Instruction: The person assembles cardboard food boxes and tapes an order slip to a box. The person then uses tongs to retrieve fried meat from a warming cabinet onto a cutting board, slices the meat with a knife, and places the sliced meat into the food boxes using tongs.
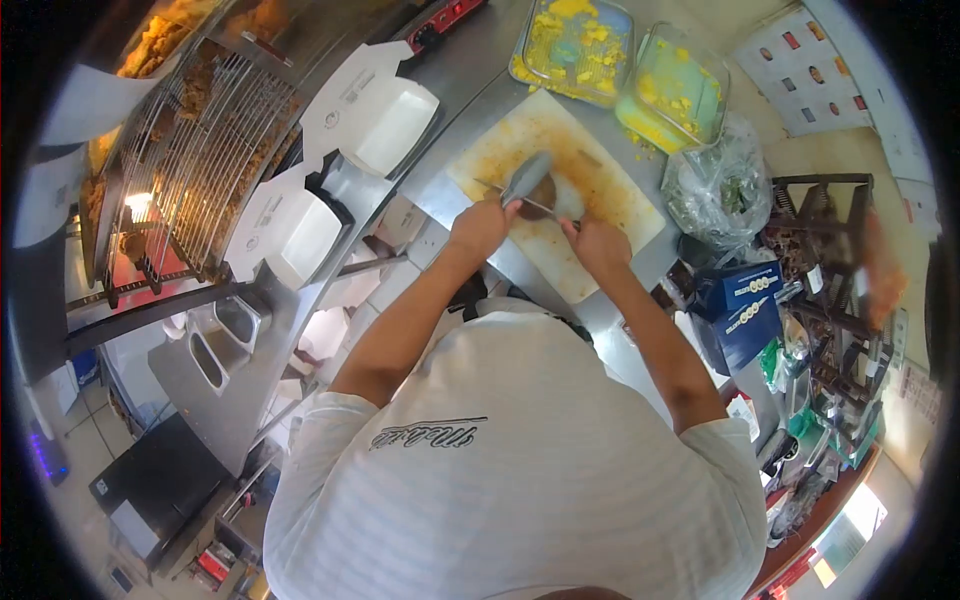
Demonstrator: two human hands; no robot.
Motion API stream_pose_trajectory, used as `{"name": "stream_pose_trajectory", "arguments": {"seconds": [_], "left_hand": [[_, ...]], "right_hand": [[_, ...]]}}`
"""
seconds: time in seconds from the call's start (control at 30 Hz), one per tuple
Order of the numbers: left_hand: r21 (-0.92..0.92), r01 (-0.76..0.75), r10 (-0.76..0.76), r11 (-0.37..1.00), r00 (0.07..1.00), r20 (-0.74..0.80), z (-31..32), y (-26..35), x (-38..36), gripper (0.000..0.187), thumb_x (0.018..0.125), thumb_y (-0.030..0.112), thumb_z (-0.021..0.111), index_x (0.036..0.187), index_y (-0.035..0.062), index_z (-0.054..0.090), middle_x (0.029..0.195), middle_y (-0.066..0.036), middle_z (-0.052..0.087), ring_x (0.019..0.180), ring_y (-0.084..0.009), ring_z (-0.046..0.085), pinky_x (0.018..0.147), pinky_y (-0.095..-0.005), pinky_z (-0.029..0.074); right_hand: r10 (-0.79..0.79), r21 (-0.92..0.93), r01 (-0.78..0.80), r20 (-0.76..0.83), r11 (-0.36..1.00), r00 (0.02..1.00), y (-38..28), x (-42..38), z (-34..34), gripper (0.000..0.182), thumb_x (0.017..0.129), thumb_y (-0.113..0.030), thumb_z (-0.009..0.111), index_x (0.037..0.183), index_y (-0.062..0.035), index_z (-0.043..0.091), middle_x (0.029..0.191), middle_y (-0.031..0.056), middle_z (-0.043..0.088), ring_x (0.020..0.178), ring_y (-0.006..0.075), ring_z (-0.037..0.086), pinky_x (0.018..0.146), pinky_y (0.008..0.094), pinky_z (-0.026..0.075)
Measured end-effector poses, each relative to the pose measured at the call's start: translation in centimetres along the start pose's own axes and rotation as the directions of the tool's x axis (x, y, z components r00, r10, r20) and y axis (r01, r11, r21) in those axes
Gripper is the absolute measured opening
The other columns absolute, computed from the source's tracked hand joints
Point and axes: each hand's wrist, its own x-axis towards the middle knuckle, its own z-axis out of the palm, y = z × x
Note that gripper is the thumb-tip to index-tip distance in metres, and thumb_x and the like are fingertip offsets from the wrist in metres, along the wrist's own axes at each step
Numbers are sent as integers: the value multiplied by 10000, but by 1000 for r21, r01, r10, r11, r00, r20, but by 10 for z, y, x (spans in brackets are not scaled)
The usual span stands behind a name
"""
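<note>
My left hand (480, 230) is closed at the left edge of the white cutting board (520, 130), around the lower end of a broad grey utensil (527, 177) that looks like tongs or a wide blade. My right hand (597, 245) is closed over the board's right half, gripping a thin metal tool (538, 207), seemingly a knife, that points left and crosses the grey utensil. A brown piece of food (543, 193) lies on the board between both hands, partly covered by the tools. Orange-brown stains mark the board.
Two clear containers with yellow bits (570, 50) (680, 85) stand beyond the board. A plastic bag of greens (720, 180) and blue boxes (745, 310) sit to the right. Open white cartons (385, 120) line the left counter beside a wire rack (205, 140) of fried food.
</note>
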Motion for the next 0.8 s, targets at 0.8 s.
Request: {"name": "stream_pose_trajectory", "arguments": {"seconds": [0.8], "left_hand": [[352, -285, 264, 891, 959, 106, -53, -65, -59, 835, 711, 685, 649, 1109, -23, 456, 843, -239, 647, 776, -392, 657, 677, -462, 529]], "right_hand": [[336, 788, -265, 79, 556, 939, 20, -117, 63, 468, 991, -422, 394, 882, 4, 552, 600, 116, 544, 453, 233, 582, 458, 363, 469]]}}
